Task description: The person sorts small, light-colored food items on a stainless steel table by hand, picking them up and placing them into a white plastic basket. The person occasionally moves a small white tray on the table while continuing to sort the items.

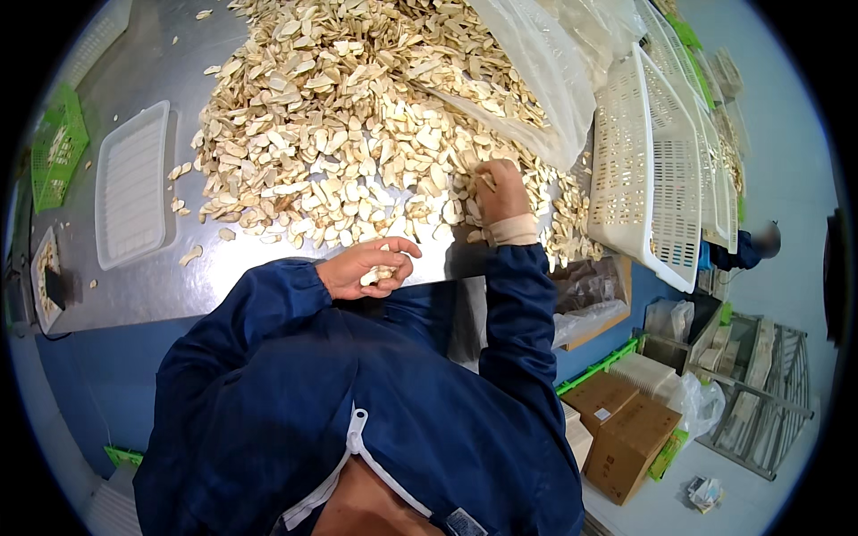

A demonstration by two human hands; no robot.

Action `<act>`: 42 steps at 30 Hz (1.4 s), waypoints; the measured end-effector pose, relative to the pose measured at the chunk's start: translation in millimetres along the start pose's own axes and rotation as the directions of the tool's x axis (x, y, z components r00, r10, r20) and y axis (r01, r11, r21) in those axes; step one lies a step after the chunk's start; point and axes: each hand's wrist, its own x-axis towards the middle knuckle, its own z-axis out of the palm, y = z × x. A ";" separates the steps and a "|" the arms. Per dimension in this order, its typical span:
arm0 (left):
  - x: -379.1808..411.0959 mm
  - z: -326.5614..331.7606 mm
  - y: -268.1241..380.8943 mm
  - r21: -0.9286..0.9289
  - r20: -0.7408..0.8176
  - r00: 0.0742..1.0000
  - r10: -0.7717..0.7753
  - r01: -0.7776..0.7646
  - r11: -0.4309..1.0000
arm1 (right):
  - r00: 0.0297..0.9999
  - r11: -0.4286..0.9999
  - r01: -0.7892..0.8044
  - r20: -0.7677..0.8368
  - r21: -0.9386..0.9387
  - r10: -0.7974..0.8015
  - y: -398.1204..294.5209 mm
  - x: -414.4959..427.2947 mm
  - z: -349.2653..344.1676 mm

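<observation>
A wide heap of pale, dried slices (pixel 301 134), perhaps of a root or mushroom, covers much of a metal table (pixel 221 288). My left hand (pixel 369 266) is at the table's near edge, its fingers curled around a few slices (pixel 379 275). My right hand (pixel 503 191) reaches into the near right part of the heap, knuckles up, with a slice between its fingers. A clear plastic bag (pixel 556 87) lies over the heap's right side, beyond my right hand.
White perforated crates (pixel 620 167) stand along the right. On the left are a white plastic tray (pixel 132 187) and a green basket (pixel 60 147). An open carton (pixel 593 301) sits below the table edge, cardboard boxes (pixel 620 435) on the floor. Far right is another person (pixel 737 251).
</observation>
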 end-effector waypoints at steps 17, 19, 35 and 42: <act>0.6 0.2 0.4 0.009 0.040 0.999 0.025 -0.025 1.000 | 0.991 0.977 0.094 0.112 -0.193 -0.073 -76.2 12.9 39.1; 1.1 0.6 0.4 0.019 0.036 0.999 0.020 -0.021 1.000 | 0.984 0.971 0.141 0.134 -0.191 -0.116 -67.2 12.5 45.3; -0.9 0.3 1.2 0.037 -0.001 1.000 0.004 -0.004 0.999 | 0.982 0.947 -0.174 0.017 -0.272 0.186 13.0 11.8 -0.5; -1.0 0.8 1.3 0.034 -0.002 1.000 0.010 -0.010 0.999 | 0.950 0.950 -0.313 0.009 -0.008 0.313 18.8 6.5 -8.3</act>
